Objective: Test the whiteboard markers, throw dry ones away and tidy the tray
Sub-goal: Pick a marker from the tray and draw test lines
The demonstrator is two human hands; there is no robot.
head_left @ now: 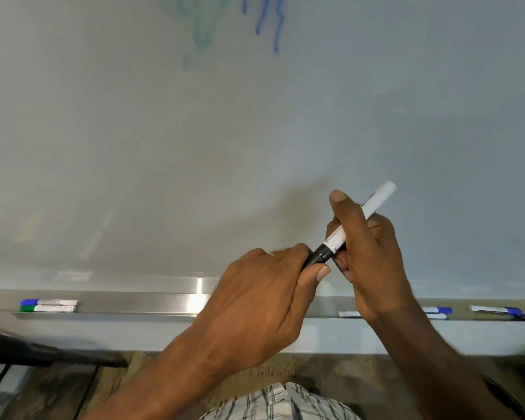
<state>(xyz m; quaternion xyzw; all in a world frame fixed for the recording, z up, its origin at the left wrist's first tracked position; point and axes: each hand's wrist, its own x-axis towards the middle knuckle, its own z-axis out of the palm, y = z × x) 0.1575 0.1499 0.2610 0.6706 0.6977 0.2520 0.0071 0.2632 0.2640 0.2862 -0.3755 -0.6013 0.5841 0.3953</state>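
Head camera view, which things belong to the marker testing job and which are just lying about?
Job: black marker, barrel in the right hand, cap gripped by the left hand; blue marker, green marker and blue-capped markers on the tray; whiteboard with scribbles.
Lying about: dark furniture lower left; wooden floor.

No legible text or labels anywhere

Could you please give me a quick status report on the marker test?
Left hand grips the black plastic cap; right hand grips the white-barrelled marker. Cap on the barrel end. Nothing blocking; long metal tray holds other markers.
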